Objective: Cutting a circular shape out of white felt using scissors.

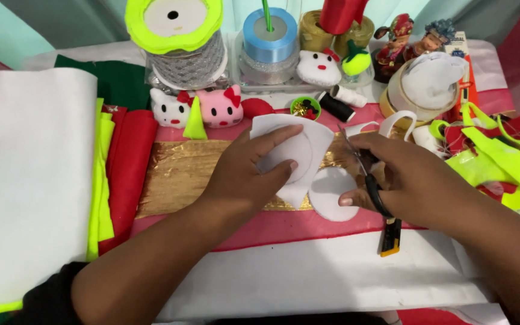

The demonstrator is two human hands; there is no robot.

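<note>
My left hand [249,171] pinches a piece of white felt [290,150] with a circle drawn on it, thumb on top and fingers above. My right hand [401,180] grips black-handled scissors [373,183], whose blades [350,141] point up and away into the felt's right edge. A rounded white felt cutout [331,195] lies just below, between both hands. All of this is over a gold fabric strip [179,171] on red and white cloth.
Folded white, neon-yellow and red felt [37,174] lies at left. Ribbon spools [269,36], white and pink cat plush heads [203,108], a black thread spool [336,105], two figurines [413,39] and neon-yellow scraps [501,156] crowd the back and right. A black-and-yellow cutter [391,238] lies beneath my right hand.
</note>
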